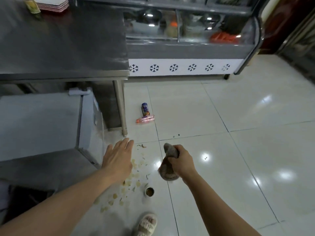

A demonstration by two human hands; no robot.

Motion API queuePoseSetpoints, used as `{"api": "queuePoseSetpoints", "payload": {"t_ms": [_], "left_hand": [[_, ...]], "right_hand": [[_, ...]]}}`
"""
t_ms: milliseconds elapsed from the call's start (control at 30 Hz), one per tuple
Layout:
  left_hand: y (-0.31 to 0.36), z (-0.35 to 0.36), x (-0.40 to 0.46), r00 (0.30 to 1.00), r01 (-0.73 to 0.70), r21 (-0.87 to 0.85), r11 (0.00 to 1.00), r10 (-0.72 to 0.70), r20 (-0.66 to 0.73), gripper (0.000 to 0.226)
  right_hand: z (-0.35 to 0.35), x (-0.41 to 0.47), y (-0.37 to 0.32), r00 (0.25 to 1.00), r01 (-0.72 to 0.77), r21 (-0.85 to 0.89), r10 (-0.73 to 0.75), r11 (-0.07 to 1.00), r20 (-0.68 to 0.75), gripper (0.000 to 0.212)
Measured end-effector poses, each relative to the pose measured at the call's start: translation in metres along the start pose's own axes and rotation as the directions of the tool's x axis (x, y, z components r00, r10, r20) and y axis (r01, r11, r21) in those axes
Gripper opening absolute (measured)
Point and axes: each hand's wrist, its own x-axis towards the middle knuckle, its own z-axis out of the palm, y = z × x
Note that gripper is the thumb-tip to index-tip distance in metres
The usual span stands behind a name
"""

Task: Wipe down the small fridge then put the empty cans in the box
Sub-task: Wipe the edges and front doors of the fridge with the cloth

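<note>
The right hand [181,161] holds a brown cloth [168,165] bunched in its grip, fingers curled tight around the middle, so the cloth is ready for wiping. The left hand [119,156] is flat with fingers straight and holds nothing; it reaches toward the fridge [40,123], which stands low under the steel desk [59,40], probably to steady or open it. I judge the wiping is not finished or just about to begin. The cans wait on the floor [238,133]: a blue can [145,109] lies on its side near the desk leg, touching a pink bottle [145,119], and a small open can [149,191] stands near the foot, among food scraps [129,183]. No box is visible
</note>
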Motion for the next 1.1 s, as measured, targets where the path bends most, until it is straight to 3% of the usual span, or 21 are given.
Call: {"api": "queuePoseSetpoints", "payload": {"t_ms": [367, 600, 867, 1100], "left_hand": [[0.025, -0.042, 0.111, 0.984, 0.178, -0.145, 0.973, -0.179, 0.000, 0.071], [0.026, -0.058, 0.154, 0.936, 0.348, -0.181, 0.920, -0.351, 0.018, 0.070], [0.060, -0.056, 0.181, 0.760, 0.634, -0.270, 0.724, -0.649, 0.044, 0.071], [0.100, -0.059, 0.163, 0.588, 0.761, -0.373, 0.531, -0.807, 0.049, 0.071]], "right_hand": [[-0.035, 0.127, -0.065, 0.985, 0.085, -0.047, -0.077, 0.995, 0.153, 0.034], [-0.045, 0.198, -0.095, 0.939, 0.200, -0.125, -0.154, 0.972, 0.307, 0.036], [-0.052, 0.279, -0.116, 0.760, 0.458, -0.160, -0.292, 0.874, 0.581, 0.033], [-0.038, 0.292, -0.128, 0.601, 0.628, -0.137, -0.366, 0.766, 0.711, 0.029]]}}
